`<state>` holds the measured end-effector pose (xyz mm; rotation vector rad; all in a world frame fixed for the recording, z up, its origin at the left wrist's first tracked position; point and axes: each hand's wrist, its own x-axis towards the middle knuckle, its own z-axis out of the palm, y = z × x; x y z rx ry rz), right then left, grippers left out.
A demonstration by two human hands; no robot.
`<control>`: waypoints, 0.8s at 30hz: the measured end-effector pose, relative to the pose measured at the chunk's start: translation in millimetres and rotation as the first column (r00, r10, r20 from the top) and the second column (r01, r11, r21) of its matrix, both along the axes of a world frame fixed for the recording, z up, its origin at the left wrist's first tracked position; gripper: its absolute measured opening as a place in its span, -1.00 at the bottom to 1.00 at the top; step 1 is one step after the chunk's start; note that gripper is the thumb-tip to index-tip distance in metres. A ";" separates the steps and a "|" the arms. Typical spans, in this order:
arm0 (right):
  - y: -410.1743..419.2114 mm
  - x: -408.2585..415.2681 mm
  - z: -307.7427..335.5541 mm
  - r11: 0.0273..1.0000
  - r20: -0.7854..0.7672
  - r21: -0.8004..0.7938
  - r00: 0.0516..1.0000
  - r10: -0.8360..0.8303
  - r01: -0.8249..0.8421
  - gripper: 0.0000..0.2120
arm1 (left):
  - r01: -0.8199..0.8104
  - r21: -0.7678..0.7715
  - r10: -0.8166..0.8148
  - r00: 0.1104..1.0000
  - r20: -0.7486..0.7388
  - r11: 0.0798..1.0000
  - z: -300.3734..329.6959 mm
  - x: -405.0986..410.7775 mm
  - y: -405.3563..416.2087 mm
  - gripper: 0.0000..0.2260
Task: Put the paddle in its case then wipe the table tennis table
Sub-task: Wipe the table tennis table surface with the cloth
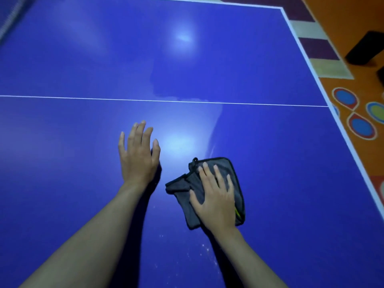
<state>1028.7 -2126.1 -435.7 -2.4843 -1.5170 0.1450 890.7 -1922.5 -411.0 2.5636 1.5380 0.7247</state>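
At centre frame the left hand (138, 154) lay flat with straight fingers on the blue table tennis table (207, 59), while just right of it the right hand (215, 196), fingers spread, pressed a folded grey cloth (226, 169) onto the surface.

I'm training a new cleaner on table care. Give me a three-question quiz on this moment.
1. True or false: the right hand presses flat on the grey cloth.
2. Which hand rests bare on the table tennis table? A left hand B right hand
3. Fill in: white specks lie on the table nearer the person than the ____.

Key: 1 true; 2 A; 3 cloth.
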 end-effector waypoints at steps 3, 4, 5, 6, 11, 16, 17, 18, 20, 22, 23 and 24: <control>-34.3 -36.9 -0.5 1.000 -0.007 -0.026 1.000 -0.001 0.001 -0.32 | 0.028 -0.007 -0.029 0.996 -0.086 1.000 -2.7 -27.6 -22.9 -0.62; -41.4 -44.8 -1.2 0.999 -0.005 -0.032 1.000 -0.007 0.007 -0.31 | 0.025 -0.025 -0.028 0.993 -0.113 0.999 -5.4 -37.0 -29.4 -0.62; -45.5 -49.0 -1.6 0.999 0.000 -0.031 1.000 -0.013 0.013 -0.30 | 0.011 -0.048 -0.017 0.991 -0.130 0.999 -7.7 -44.9 -35.0 -0.61; -46.3 -49.4 -1.6 0.999 0.005 -0.030 1.000 -0.013 0.013 -0.30 | -0.007 -0.070 -0.003 0.990 -0.142 0.998 -9.8 -51.5 -39.4 -0.61; -8.3 -24.0 -0.4 0.999 0.009 -0.036 1.000 0.020 -0.019 -0.31 | -0.009 -0.144 -0.016 0.984 -0.178 0.989 -16.8 -64.7 -47.1 -0.59; 77.9 31.1 -1.5 1.000 0.036 0.008 0.999 -0.007 0.007 -0.32 | -0.030 -0.192 0.002 0.989 -0.146 0.981 -19.4 -65.3 -45.6 -0.55; 95.4 43.3 -1.1 1.000 0.042 0.015 0.999 -0.011 0.011 -0.33 | -0.029 -0.199 -0.001 0.989 -0.148 0.980 -19.7 -65.6 -45.2 -0.55; 112.6 55.0 -0.9 1.000 0.044 0.020 0.999 -0.017 0.016 -0.33 | -0.029 -0.205 -0.002 0.989 -0.151 0.978 -19.9 -65.5 -44.4 -0.55; 145.6 77.7 0.5 0.999 0.040 0.025 0.999 -0.026 0.025 -0.33 | -0.031 -0.210 -0.004 0.986 -0.164 0.977 -21.5 -65.1 -42.2 -0.55; 174.7 98.8 2.8 0.999 0.034 0.022 0.999 -0.035 0.034 -0.33 | -0.029 -0.206 -0.009 0.983 -0.181 0.978 -24.2 -65.5 -40.6 -0.54; 188.0 108.9 3.5 0.999 0.032 0.019 0.999 -0.032 0.031 -0.32 | -0.026 -0.204 -0.013 0.982 -0.187 0.979 -25.7 -65.7 -39.6 -0.54; 199.8 118.3 4.7 1.000 0.032 0.016 0.999 -0.022 0.022 -0.32 | -0.023 -0.202 -0.017 0.981 -0.193 0.979 -26.7 -65.7 -39.2 -0.53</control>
